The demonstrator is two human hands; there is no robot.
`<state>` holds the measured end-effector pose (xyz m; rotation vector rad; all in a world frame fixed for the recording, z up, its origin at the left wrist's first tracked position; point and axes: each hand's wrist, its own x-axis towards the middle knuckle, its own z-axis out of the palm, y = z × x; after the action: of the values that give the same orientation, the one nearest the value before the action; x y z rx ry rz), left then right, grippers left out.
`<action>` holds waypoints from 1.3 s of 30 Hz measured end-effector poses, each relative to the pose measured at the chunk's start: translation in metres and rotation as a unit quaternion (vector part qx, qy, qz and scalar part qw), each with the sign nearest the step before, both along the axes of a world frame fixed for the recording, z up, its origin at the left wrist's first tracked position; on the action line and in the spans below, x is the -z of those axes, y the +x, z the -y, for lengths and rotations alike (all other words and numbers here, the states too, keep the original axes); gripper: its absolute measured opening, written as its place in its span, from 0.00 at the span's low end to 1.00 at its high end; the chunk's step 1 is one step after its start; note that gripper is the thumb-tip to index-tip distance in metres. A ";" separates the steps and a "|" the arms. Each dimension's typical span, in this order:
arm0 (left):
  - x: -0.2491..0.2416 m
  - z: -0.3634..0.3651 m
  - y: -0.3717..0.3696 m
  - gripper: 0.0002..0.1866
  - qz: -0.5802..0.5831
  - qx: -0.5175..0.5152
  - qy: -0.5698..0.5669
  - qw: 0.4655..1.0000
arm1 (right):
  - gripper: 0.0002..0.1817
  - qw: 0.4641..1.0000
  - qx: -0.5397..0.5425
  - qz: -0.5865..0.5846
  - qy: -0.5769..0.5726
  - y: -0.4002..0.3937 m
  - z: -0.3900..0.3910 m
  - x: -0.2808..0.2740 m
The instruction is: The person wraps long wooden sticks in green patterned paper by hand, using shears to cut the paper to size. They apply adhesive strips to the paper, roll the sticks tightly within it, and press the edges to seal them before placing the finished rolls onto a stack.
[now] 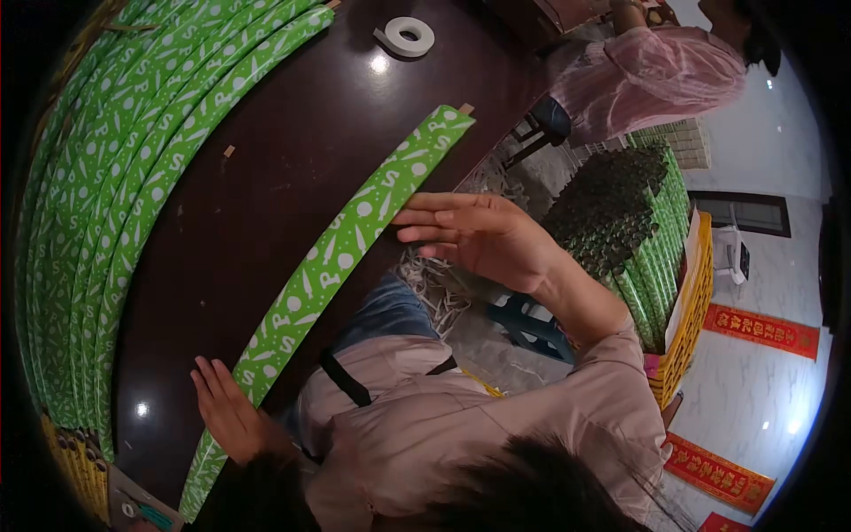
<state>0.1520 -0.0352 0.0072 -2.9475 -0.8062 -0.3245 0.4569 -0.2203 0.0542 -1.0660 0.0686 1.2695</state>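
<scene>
A long roll of green paper point(330, 257) printed with white letters and utensil shapes lies diagonally across the dark table point(266, 177). A brown core end sticks out of its far end. Near the lower end, my left hand point(235, 412) rests against the roll with its fingers stretched out. Farther up, my right hand point(483, 232) is held at the roll's right edge, fingers extended and fingertips at or just under the edge; firm contact cannot be made out. Neither hand is wrapped around the roll.
Many similar green rolls point(133, 168) are piled on the table's left. A white tape roll point(427, 37) lies at the back. A person in a pink top point(656, 84) is near a dark stool point(545, 124). More rolls point(634, 275) fill a yellow crate point(690, 324); paper strips point(434, 301) litter the floor.
</scene>
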 end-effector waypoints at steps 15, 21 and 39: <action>0.014 -0.004 -0.008 0.19 0.039 0.059 0.064 0.995 | 0.20 0.972 0.016 0.159 -0.173 0.053 -0.024 -0.002; 0.032 -0.016 -0.015 0.19 0.065 0.087 0.093 0.990 | 0.16 0.970 0.007 0.161 -0.181 0.058 -0.025 0.000; 0.014 -0.018 -0.025 0.32 -0.057 0.053 -0.018 0.997 | 0.13 0.987 -0.038 0.142 -0.071 0.073 -0.008 0.011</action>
<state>0.1273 -0.0177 -0.0064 -3.0170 -0.6497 -0.1482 0.5295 -0.2124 0.0430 -1.3742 -0.1008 1.1812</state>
